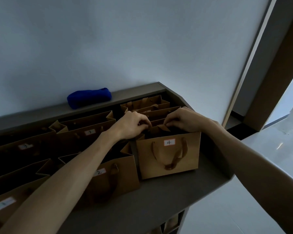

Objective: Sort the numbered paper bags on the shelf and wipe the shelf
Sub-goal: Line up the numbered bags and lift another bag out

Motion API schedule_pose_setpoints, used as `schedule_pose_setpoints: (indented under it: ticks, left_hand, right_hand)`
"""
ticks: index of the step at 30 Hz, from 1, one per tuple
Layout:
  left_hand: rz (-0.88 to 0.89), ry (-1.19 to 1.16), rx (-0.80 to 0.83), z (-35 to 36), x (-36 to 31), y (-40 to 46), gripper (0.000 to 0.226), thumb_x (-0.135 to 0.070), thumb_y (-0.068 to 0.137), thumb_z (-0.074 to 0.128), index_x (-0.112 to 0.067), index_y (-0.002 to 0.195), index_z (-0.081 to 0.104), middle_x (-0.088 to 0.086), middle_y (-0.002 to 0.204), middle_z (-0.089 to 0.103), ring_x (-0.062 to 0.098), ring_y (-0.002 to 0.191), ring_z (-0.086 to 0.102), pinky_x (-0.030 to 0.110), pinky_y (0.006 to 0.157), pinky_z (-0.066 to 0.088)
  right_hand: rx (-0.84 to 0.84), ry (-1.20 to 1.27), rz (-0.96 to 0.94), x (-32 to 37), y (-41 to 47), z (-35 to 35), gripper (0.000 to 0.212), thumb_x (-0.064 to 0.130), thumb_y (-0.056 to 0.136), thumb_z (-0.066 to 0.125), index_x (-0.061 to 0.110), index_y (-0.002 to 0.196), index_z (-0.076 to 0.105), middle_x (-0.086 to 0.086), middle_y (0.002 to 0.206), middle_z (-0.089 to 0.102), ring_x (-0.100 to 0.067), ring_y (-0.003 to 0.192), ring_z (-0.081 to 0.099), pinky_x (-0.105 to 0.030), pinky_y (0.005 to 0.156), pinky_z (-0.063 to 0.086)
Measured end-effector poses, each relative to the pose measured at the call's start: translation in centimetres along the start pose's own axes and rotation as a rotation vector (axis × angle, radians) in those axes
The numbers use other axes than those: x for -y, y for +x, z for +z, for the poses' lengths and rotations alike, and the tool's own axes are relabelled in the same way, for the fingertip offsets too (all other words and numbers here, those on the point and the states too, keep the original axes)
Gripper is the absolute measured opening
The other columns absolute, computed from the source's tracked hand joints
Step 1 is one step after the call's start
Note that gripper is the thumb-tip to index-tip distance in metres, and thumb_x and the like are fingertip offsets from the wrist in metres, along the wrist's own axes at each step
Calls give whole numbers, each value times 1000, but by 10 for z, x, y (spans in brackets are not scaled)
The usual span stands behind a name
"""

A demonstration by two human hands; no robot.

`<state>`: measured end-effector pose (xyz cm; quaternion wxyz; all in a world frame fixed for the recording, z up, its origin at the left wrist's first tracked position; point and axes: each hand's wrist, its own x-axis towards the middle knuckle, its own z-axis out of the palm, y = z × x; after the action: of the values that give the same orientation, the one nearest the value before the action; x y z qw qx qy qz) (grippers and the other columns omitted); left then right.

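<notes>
Two bare forearms are reaching in from the bottom corners toward a brown paper bag labelled 4 [168, 155], which is standing upright near the right end of a dark grey shelf [152, 196]. The left hand [134, 124] is curling its fingers at the far top edge of that bag, on its left side, and the right hand [183, 120] is doing the same on the right side; both seem to be pinching the far rim or the folded ribbon handle there, though the dim light is making the exact grip hard to tell. The near face of bag 4 is showing a white label with a red border and a brown ribbon handle hanging down in a loop. Just left of bag 4, partly under the left forearm, a bag labelled 2 [118, 176] is standing. Further left of bag 4, more open-topped bags are crowding the shelf, one labelled 7 [90, 132], one labelled 3 [24, 146], and one with a blurred label [3, 204] nearest the camera. Directly behind bag 4, several more brown bags [147, 105] are standing packed in a row. Behind and to the left of bag 4, a rolled blue cloth [89, 98] is lying on the raised back ledge against a pale wall [125, 39].
</notes>
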<state>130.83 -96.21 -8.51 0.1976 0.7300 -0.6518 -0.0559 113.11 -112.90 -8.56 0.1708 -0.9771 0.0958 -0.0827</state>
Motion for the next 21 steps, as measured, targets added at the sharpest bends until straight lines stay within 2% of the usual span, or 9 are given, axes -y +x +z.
schedule_pose_setpoints:
  ticks: [2,3,6,9,11,13,17,21]
  left_hand:
    - [10,-27,-88,1,-1,-4,19,-22,95,57,-21,109,69,-1,108,71,0,86,62,19,83,49]
    - [12,-31,-144,2,1,-4,18,-25,95,58,-22,109,69,-1,109,70,0,86,60,19,82,49]
    - [-17,43,-249,5,9,-2,19,-32,92,60,-28,111,66,-4,119,64,6,95,57,34,84,54]
    - [-86,113,-193,8,13,2,23,-36,90,62,-31,112,63,-4,122,59,12,102,57,43,82,55]
    - [-103,137,-170,8,13,3,19,-35,91,61,-31,109,66,-3,124,58,15,113,56,46,86,54]
    - [-115,137,-175,8,13,4,16,-32,92,61,-29,106,68,-2,125,58,16,115,55,46,87,54]
    - [-170,154,-171,7,12,9,19,-30,92,62,-25,108,69,1,129,52,18,116,52,44,89,53]
    - [-202,107,-153,3,19,14,21,-28,91,63,-22,110,69,5,128,55,20,116,54,41,92,51]
  right_hand:
    - [-25,32,-6,2,-12,2,17,18,95,60,20,108,72,15,99,67,7,88,60,-13,85,48]
    - [-35,48,-7,2,-18,3,17,19,95,61,20,108,72,14,101,68,7,90,61,-12,86,48]
    - [-43,71,7,4,-30,3,17,25,93,62,22,106,72,14,101,68,5,90,62,-7,84,46]
    - [-120,125,48,2,-33,0,19,35,93,59,25,103,72,15,95,68,2,87,64,-10,77,49]
    - [-213,167,92,-3,-31,-2,17,33,95,58,25,103,71,15,95,67,3,88,63,-10,74,49]
    - [-290,101,128,-12,-26,-3,14,29,96,59,26,104,70,12,98,65,0,90,61,-12,73,47]
    - [-255,-29,225,-29,-10,-3,19,26,96,58,23,111,70,1,109,60,-14,101,55,-23,82,43]
    - [-262,-76,275,-28,2,-2,18,21,97,57,21,110,70,-1,112,62,-16,104,56,-27,82,44]
